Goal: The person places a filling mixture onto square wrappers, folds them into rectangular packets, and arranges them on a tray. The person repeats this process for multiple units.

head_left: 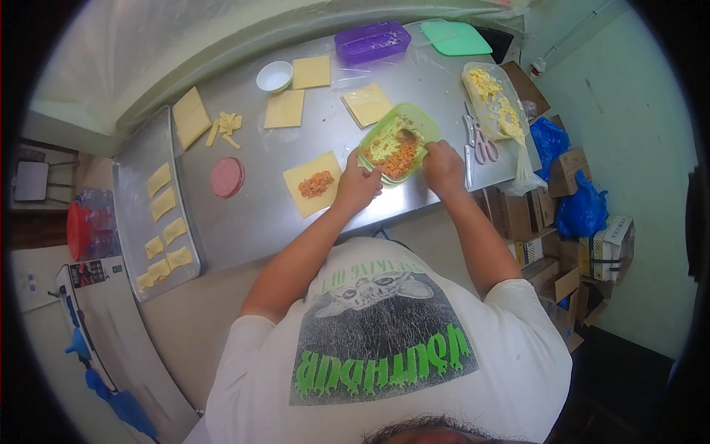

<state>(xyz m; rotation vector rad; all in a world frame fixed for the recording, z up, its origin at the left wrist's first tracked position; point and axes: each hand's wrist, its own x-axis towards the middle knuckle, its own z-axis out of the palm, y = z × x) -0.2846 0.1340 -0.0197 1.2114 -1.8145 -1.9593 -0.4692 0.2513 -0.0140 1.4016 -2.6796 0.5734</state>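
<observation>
A green plastic container holds chopped orange-red filling, tilted at the table's front. My left hand is closed on its near left rim. My right hand is closed at the container's right side, round the handle of a spoon whose bowl lies in the filling; most of the handle is hidden. Left of the container lies a square dough sheet with a heap of the same filling on it. A stack of round pink slices sits further left.
At the left, a metal tray carries several folded pastries. Behind are dough stacks, dough strips, a white bowl and a purple container. Scissors and a bag of yellow pieces lie right.
</observation>
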